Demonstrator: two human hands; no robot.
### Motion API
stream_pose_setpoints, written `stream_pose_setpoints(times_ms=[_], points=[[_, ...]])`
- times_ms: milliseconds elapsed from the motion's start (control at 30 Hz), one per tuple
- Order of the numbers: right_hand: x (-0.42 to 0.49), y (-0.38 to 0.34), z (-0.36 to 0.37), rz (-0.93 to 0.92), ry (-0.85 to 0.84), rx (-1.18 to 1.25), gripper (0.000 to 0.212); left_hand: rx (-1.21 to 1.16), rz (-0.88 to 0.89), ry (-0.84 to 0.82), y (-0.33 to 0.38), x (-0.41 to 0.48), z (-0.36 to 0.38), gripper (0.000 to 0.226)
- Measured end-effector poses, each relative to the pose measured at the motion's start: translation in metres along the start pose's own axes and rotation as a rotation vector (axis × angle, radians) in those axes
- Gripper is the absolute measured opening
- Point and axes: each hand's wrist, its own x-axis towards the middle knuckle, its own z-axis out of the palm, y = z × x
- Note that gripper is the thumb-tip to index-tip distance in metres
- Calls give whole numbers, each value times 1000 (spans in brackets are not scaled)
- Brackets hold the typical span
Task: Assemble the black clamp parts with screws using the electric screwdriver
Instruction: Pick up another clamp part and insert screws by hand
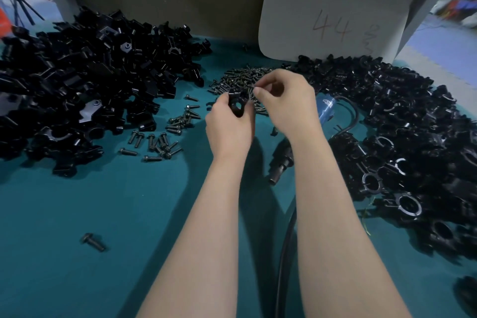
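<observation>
My left hand [228,126] grips a black clamp part [237,104] with a round hole, held above the teal table. My right hand [286,103] is just to the right of it, thumb and fingers pinched together on what looks like a small screw at the clamp's top edge. A pile of small dark screws [240,80] lies right behind both hands. The electric screwdriver [281,160] lies on the table under my right forearm, its blue end [325,108] showing beyond my wrist.
A big heap of loose black clamp parts [85,90] fills the left. Ring-shaped clamps [402,147] are heaped on the right. Longer bolts [165,137] lie scattered left of my hands, one lone bolt [93,241] nearer. A grey board marked 44 [333,18] leans at the back.
</observation>
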Motion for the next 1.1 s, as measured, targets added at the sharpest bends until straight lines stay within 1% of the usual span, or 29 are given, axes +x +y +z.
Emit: stream_pose_setpoints(times_ms=[33, 167, 300, 367, 467, 533, 600, 767, 867, 967, 1033, 1100], points=[[0, -2, 1, 1, -20, -8, 10, 47, 17, -5, 1, -2, 0, 22], [0, 0, 1, 44, -51, -57, 12, 184, 90, 9, 3, -5, 2, 22], [1, -1, 2, 40, -56, -83, 14, 280, 113, -3, 4, -5, 3, 38], [2, -1, 4, 49, -47, -81, 12, 293, 127, -5, 4, -6, 4, 39], [2, -2, 5, 51, -22, -2, 4, 241, 91, -2, 5, -5, 4, 32], [2, -1, 4, 46, -58, 20, 8, 163, 27, -25, 4, -4, 2, 30], [2, 0, 5, 40, -100, 6, 9, 119, 3, -44, 3, -5, 1, 30], [-1, 0, 14, 42, -45, -33, 8, 48, -43, -77, 2, -5, 1, 30], [-2, -1, 21, 63, -25, -80, 12, 36, -91, -75, 2, -3, 1, 37], [-2, 0, 24, 88, 12, -120, 26, 40, -103, -59, 4, -3, 1, 45], [-2, 1, 23, 97, 18, -98, 30, 46, -99, -58, 5, -2, 1, 42], [-2, 2, 19, 111, -33, -27, 25, 57, -94, -54, 5, -1, 0, 35]])
